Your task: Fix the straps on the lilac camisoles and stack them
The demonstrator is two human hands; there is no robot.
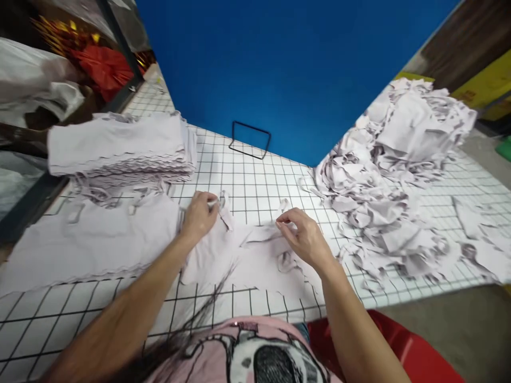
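A pale lilac cloth piece (243,260) lies flat on the white gridded table (255,181) in front of me. My left hand (199,215) is closed, pinching the cloth's upper left strap or edge. My right hand (301,234) pinches the cloth's upper right edge, fingers curled together. Both hands rest low on the fabric, about a hand's width apart.
A neat stack of the same cloth pieces (120,143) sits at the far left, with a flat layer (88,239) spread below it. A loose heap of crumpled pieces (395,175) fills the right. A black wire frame (250,139) stands at the table's back edge. A red seat (403,346) is beside me.
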